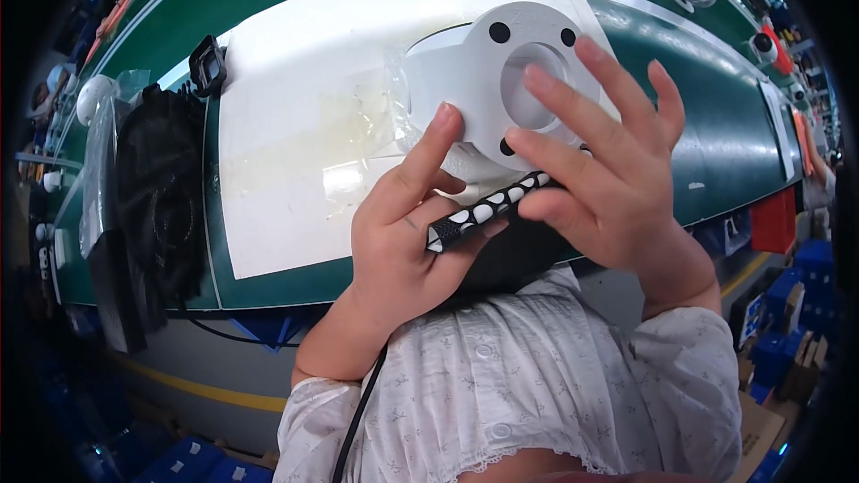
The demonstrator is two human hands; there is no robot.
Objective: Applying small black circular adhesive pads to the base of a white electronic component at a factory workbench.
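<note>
Currently | left hand (398, 228): fingers clamped on flat black strip (484, 213) with white oval spots | right hand (617, 183): fingers spread apart over smooth, ring-ended white plastic housing (484, 72) | housing: at white board's (295, 63) right side

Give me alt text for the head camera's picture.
A bare left hand holds a black strip with white ovals beside a white, rounded device with a ring-shaped plate; the open right hand spreads over it. Beneath lies a white rectangular sheet on a green table.
</note>
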